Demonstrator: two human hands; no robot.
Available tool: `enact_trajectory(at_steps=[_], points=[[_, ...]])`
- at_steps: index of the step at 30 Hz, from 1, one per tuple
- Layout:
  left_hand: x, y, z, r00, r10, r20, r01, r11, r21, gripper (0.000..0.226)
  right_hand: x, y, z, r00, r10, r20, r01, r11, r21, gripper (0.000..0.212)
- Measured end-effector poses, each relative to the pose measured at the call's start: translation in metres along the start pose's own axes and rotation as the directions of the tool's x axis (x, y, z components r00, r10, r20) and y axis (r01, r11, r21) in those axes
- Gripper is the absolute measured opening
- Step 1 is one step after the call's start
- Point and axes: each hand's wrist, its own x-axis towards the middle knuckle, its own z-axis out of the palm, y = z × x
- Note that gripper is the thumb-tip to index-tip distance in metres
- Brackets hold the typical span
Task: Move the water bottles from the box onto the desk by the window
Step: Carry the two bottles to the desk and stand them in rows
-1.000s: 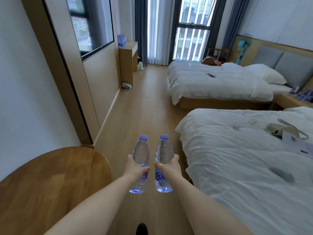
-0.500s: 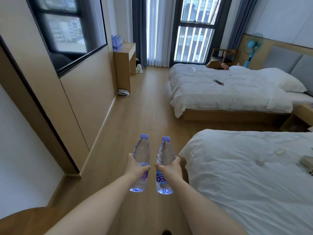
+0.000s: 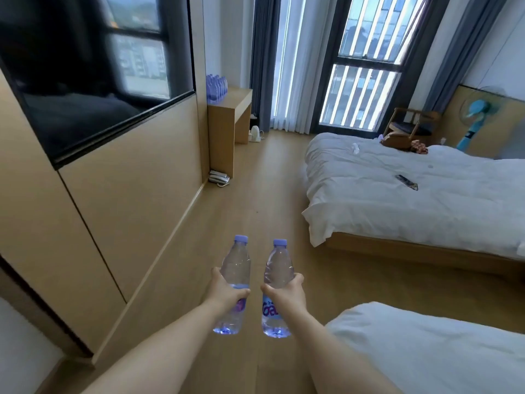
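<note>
Her left hand (image 3: 224, 291) curls round one upright water bottle (image 3: 234, 275), her right hand (image 3: 287, 292) round another (image 3: 277, 277) just beside it. Well ahead of both hands, more bottles (image 3: 216, 85) stand on the desk (image 3: 233, 108).

Bottles (image 3: 235, 268) (image 3: 277, 270): clear glossy plastic, matt lilac caps. Bench (image 3: 237, 101), floor (image 3: 264, 200), wall panels (image 3: 127, 172): smooth light wood, satin. Bed covers (image 3: 397, 200): white matt cloth, creased. Wall screen (image 3: 85, 66): black, glossy, reflective. Curtains (image 3: 262, 61): grey cloth.

right bottle label (image 3: 270, 310) | blue letters "Ga", rest hidden | left bottle label (image 3: 241, 305) | unreadable
</note>
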Motion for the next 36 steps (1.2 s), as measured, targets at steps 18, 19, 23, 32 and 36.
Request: enact_trajectory(at_steps=[18, 19, 23, 32, 36], points=[[0.444, 0.18, -0.004, 0.999, 0.028, 0.028, -0.032, 0.991, 0.126, 0.068, 0.421, -0.186, 0.053, 0.999, 0.019, -0.041, -0.019, 1.0, 0.013, 0.059], [0.464, 0.192, -0.003, 0.999, 0.026, 0.027, -0.029, 0.991, 0.129, 0.068, 0.442, -0.195, 0.054, 0.999, 0.03, -0.038, -0.029, 0.999, 0.015, 0.059], [0.547, 0.231, 0.01, 0.999, 0.029, 0.043, -0.034, 0.991, 0.126, 0.068, 0.533, -0.226, 0.059, 0.998, 0.036, -0.047, -0.035, 0.999, 0.026, 0.061], [0.748, 0.32, 0.064, 0.999, -0.008, 0.042, 0.002, 0.99, 0.144, 0.065, 0.766, -0.287, 0.054, 0.999, 0.044, 0.008, -0.044, 0.999, 0.006, 0.061], [0.834, 0.372, 0.074, 0.999, 0.004, 0.033, -0.008, 0.993, 0.115, 0.067, 0.864, -0.337, 0.043, 1.0, 0.004, 0.023, -0.004, 1.0, -0.024, 0.059]])
